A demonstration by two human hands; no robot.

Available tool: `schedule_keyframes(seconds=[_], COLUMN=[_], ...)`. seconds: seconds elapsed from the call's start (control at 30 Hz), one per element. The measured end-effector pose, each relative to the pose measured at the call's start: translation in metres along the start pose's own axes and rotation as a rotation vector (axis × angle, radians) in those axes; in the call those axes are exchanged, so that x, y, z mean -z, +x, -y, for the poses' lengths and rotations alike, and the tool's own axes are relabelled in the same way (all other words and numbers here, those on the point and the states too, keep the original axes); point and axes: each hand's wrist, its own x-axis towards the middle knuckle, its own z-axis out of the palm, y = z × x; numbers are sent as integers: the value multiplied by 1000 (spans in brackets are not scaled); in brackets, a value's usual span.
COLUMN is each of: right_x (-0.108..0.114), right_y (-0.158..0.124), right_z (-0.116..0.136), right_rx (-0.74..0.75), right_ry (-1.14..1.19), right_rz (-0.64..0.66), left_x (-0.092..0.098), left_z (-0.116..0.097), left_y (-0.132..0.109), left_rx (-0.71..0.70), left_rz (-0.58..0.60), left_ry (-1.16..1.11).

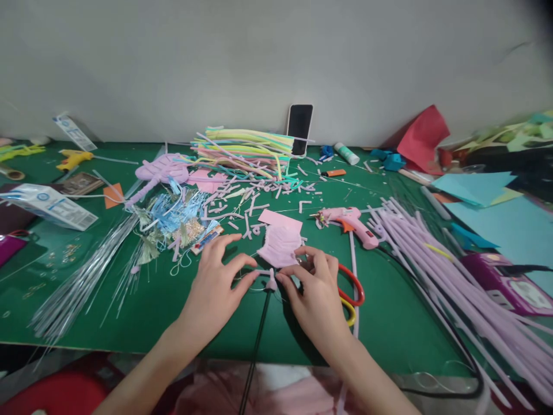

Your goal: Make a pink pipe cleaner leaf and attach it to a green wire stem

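Note:
Between my hands is a small lilac pipe-cleaner piece (271, 282), with a dark thin rod (259, 334) running from it down toward my lap. The thumb and index finger of my left hand (218, 276) pinch its left arm. On its right side my right hand (315, 282) has thumb and index fingertips pressed together; what lies between them is too small to make out. Fine clear thread loops around the piece. Just beyond lies a lilac shaped pad (281, 245), beside a pink paper strip (280, 221). Scissors with red and yellow handles (358, 294) lie partly under my right hand.
A pink glue gun (349, 222) with a black cord lies right of centre, near a bundle of lilac pipe cleaners (449, 276). Coloured pipe cleaners (246, 150) and a phone (299, 129) stand at the back. Blue tassels (173, 210) and silver wires (86, 276) are left.

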Motion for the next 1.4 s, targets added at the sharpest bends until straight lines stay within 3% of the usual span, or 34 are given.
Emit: schedule_keyframes(seconds=[0.13, 0.23, 0.6, 0.87, 1.17, 1.4], right_x=[1, 3, 16, 15, 24, 28], right_y=[0, 0, -12, -9, -2, 5], right_z=[0, 2, 12, 8, 9, 10], right_rx=[3, 2, 196, 251, 331, 436], right_ry=[13, 13, -158, -42, -100, -171], right_rz=[7, 20, 164, 204, 238, 320], left_x=[-2, -3, -2, -5, -11, -12], left_z=[-2, -5, -19, -20, -27, -32], left_y=[0, 1, -14, -20, -20, -20], left_rx=[-29, -9, -129, -142, -136, -212], left_rz=[120, 138, -53, -116, -130, -283], left_ry=[45, 27, 91, 63, -2, 110])
